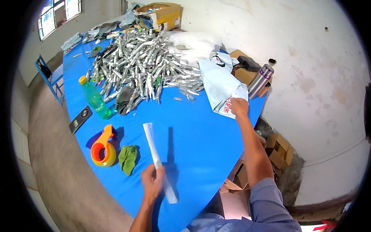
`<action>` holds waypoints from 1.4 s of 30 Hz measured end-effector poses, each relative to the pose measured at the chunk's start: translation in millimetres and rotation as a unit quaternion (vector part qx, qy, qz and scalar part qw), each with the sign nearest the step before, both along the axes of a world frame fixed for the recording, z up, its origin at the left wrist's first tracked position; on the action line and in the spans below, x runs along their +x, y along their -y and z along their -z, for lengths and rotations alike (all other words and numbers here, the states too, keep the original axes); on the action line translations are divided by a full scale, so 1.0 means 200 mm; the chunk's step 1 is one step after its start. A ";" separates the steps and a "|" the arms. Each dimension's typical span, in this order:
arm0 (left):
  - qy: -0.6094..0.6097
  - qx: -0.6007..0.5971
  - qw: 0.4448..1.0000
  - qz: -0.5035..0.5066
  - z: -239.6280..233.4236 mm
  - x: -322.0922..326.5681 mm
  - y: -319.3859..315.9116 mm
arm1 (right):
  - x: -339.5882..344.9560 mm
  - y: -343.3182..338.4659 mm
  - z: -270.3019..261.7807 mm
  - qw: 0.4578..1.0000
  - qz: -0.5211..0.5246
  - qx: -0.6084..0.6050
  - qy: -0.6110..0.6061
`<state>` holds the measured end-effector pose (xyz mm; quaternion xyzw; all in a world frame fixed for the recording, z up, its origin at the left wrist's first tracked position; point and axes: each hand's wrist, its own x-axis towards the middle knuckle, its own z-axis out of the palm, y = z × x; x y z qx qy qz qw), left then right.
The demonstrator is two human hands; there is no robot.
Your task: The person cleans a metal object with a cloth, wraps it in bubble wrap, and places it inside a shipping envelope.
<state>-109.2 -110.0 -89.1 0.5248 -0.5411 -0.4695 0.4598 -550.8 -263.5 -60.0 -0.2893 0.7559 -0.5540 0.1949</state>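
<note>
My left hand [152,179] is closed around the middle of a long, narrow roll of translucent white plastic wrap [151,139], held above the blue-covered table [200,139]. My right hand [239,106] is at the lower end of a pale grey plastic mailing bag [216,87] with red writing; its fingers are partly hidden, so whether they grip the bag is unclear. Left of the roll lie a crumpled green cloth piece [127,159] and an orange tape dispenser [103,149] with a roll of yellowish tape. Farther back is a large pile of slim, clear-wrapped items [139,66].
A green plastic bottle [95,98] and a dark phone-like device [80,119] lie near the left edge. At the right stands a steel thermos [261,81] by cardboard. Bubble wrap [194,43] and an open carton [165,17] are behind the pile. Boxes [279,150] sit below, right.
</note>
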 end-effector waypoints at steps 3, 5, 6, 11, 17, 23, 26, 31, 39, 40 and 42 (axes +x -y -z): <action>0.024 -0.006 1.000 0.007 0.01 0.02 0.00 | -0.04 0.11 0.01 0.999 0.010 -0.023 0.019; 0.025 0.001 1.000 0.011 -0.01 0.02 0.00 | -0.09 0.18 0.00 0.999 0.018 -0.030 0.018; 0.024 0.008 1.000 0.011 -0.02 0.01 0.00 | -0.11 0.21 -0.02 0.999 0.017 -0.035 0.036; 0.075 0.011 0.996 0.037 -0.01 0.04 -0.01 | -0.23 0.34 -0.03 0.997 0.045 0.001 0.066; 0.074 0.014 0.997 0.028 -0.03 0.04 -0.01 | -0.23 0.39 -0.03 0.995 0.036 -0.041 0.083; 0.087 0.007 0.996 0.029 -0.02 0.04 -0.02 | -0.11 0.35 -0.16 0.984 -0.041 -0.137 -0.110; 0.088 0.004 0.996 0.025 -0.01 0.04 -0.02 | 0.07 0.31 -0.27 0.921 -0.094 -0.190 -0.326; 0.052 0.022 0.998 0.017 -0.05 0.03 -0.01 | 0.56 0.21 -0.30 0.857 -0.261 -0.173 -0.409; 0.019 0.000 1.000 0.020 -0.05 0.01 -0.01 | 0.67 0.15 -0.13 0.910 -0.223 -0.133 -0.324; 0.024 -0.005 0.999 0.021 -0.04 0.01 -0.01 | 0.66 0.14 -0.14 0.918 -0.199 -0.134 -0.317; 0.038 -0.008 0.999 0.023 -0.05 0.03 -0.02 | 0.62 0.09 -0.22 0.937 -0.173 -0.111 -0.283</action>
